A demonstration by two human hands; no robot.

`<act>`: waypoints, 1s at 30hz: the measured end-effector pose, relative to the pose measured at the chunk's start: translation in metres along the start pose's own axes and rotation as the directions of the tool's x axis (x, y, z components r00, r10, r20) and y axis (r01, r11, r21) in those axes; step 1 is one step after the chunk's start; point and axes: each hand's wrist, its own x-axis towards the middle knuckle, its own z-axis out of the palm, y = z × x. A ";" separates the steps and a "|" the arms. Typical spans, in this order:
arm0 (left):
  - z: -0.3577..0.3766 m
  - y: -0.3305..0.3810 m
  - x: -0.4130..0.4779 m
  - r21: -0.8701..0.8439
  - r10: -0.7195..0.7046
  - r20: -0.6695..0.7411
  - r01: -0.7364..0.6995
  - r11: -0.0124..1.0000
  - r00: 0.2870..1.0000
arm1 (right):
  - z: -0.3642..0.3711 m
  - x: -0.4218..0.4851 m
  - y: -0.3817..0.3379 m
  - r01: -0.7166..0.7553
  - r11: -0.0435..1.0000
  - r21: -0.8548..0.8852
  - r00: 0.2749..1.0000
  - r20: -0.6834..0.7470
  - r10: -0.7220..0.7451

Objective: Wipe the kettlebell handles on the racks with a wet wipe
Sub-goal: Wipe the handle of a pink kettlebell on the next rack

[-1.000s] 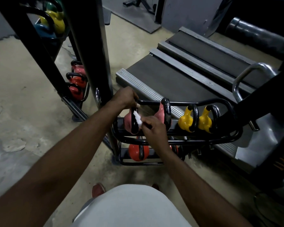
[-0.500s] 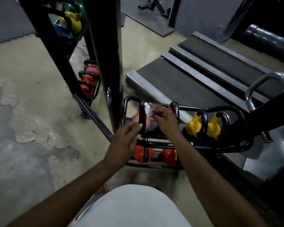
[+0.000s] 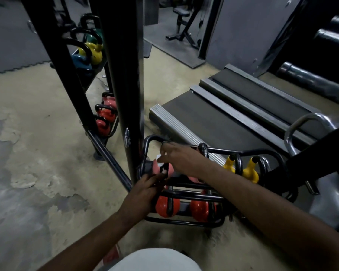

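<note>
White cloth (image 3: pixel 151 260) over your lap fills the bottom edge. Your left hand (image 3: pixel 145 190) extends forward with its fingers nearly straight, their tips touching the black handle (image 3: pixel 163 170) of the pink kettlebell (image 3: pixel 155 166). Just above it, your right hand (image 3: pixel 182 159) pinches a small white wipe (image 3: pixel 159 159) between thumb and fingers. The wipe is held close against the upper part of that handle; contact cannot be confirmed. The pink kettlebell sits at the left end of the upper tier of the low rack (image 3: pixel 186 196). Two yellow kettlebells (image 3: pixel 250 173) stand toward the right end of the same tier. Two red kettlebells (image 3: pixel 167 206) occupy the lower tier. A black post (image 3: pixel 123 75) rises just left of the rack. Beyond lies a treadmill deck (image 3: pixel 213 122). Left of the post stands a second rack (image 3: pixel 67 75) holding red, yellow, teal and green kettlebells. A bench (image 3: pixel 181 18) stands farthest back.
</note>
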 end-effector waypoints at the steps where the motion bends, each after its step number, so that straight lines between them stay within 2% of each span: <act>1: -0.001 -0.001 0.002 0.006 0.011 -0.010 -0.011 1.000 1.000 | -0.004 0.007 0.004 0.002 1.000 -0.009 1.000 0.001 -0.002; 3: 0.001 0.001 0.005 0.040 0.011 -0.017 -0.011 0.999 1.000 | -0.011 0.020 0.009 -0.038 0.998 -0.042 0.999 0.027 0.039; 5: 0.002 0.002 0.007 0.068 -0.015 0.002 0.015 0.998 1.000 | -0.008 0.026 0.007 0.009 0.994 -0.113 0.998 0.060 -0.002; 7: 0.003 0.003 0.007 0.086 -0.040 0.022 0.038 0.996 0.999 | -0.003 0.024 0.005 0.041 0.995 -0.090 0.994 0.101 -0.032; 9: 0.003 0.001 0.009 0.092 -0.045 0.014 0.044 0.995 0.999 | -0.001 0.023 0.014 -0.065 0.998 -0.011 0.997 0.041 0.065; 11: 0.005 0.000 0.010 0.093 -0.037 0.002 0.037 0.995 0.999 | 0.007 0.020 0.028 -0.292 0.946 0.145 0.952 -0.053 0.302; 12: 0.005 0.000 0.011 0.091 -0.036 -0.008 0.037 0.995 0.999 | 0.013 0.016 0.030 -0.405 0.878 0.254 0.898 -0.071 0.434; 14: 0.004 0.000 0.014 0.058 -0.038 -0.032 0.040 0.998 0.999 | 0.036 0.002 0.021 -0.463 0.672 0.578 0.772 -0.109 0.626; 16: 0.000 -0.005 0.019 0.013 -0.061 -0.056 0.062 0.998 0.997 | 0.049 -0.010 -0.002 -0.382 0.279 0.881 0.667 0.053 0.743; 17: -0.003 -0.009 0.021 -0.014 -0.083 -0.067 0.082 0.996 0.994 | 0.049 -0.010 -0.009 -0.319 0.086 0.944 0.637 0.146 0.757; 18: -0.005 -0.013 0.023 -0.044 -0.106 -0.070 0.103 0.994 0.992 | 0.047 -0.005 -0.008 -0.270 -0.049 0.962 0.616 0.211 0.759; 20: -0.009 -0.020 0.024 -0.069 -0.128 -0.046 0.124 0.990 0.991 | 0.044 0.007 0.000 -0.231 -0.193 0.954 0.567 0.293 0.770; 21: -0.010 -0.021 0.024 -0.059 -0.123 -0.027 0.121 0.991 0.992 | 0.042 0.012 0.003 -0.251 -0.174 0.952 0.550 0.288 0.784; 22: -0.010 -0.020 0.024 -0.047 -0.114 -0.012 0.113 0.992 0.993 | 0.041 0.013 0.004 -0.310 -0.041 0.950 0.537 0.211 0.817; 23: -0.010 -0.019 0.024 -0.044 -0.104 -0.002 0.104 0.994 0.995 | 0.042 0.012 0.005 -0.384 0.201 0.901 0.560 0.054 0.827; 24: -0.010 -0.018 0.024 -0.045 -0.098 0.001 0.098 0.994 0.995 | 0.043 0.009 0.003 -0.422 0.479 0.770 0.634 -0.126 0.763; 25: -0.011 -0.018 0.024 -0.048 -0.098 0.004 0.099 0.994 0.995 | 0.046 0.006 0.001 -0.394 0.712 0.582 0.735 -0.265 0.624; 26: -0.011 -0.018 0.024 -0.051 -0.108 0.011 0.108 0.993 0.994 | 0.047 0.006 0.003 -0.336 0.837 0.432 0.814 -0.313 0.489; 27: -0.012 -0.019 0.025 -0.051 -0.121 0.015 0.121 0.991 0.993 | 0.043 0.009 0.007 -0.302 0.886 0.352 0.866 -0.288 0.409; 30: -0.011 -0.021 0.026 -0.023 -0.119 0.019 0.120 0.993 0.993 | 0.019 0.026 0.025 -0.306 0.920 0.244 0.927 -0.145 0.347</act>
